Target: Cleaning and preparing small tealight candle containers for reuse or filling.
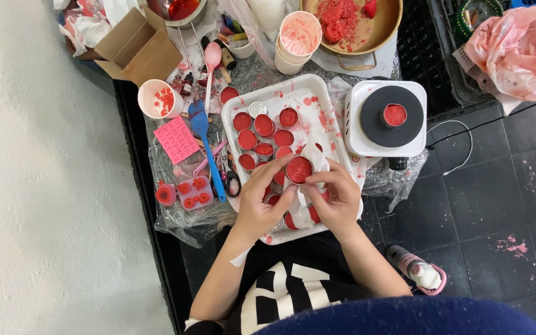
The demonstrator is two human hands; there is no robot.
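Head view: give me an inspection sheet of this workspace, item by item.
Surface: low table under crumpled clear plastic, stained red.
Job's things: white tray of small tins filled with red; one tin held over it along with a white tissue.
Clutter: blue spatula, pink spoon, pink note, red-smeared cups, cardboard box, brass pan.
Grips: left hand and right hand both pinch the tin.
Cables: white cord on the floor beside the hotplate.
Surroundings: dark tiled floor with pink spatter, white wall, bottle.
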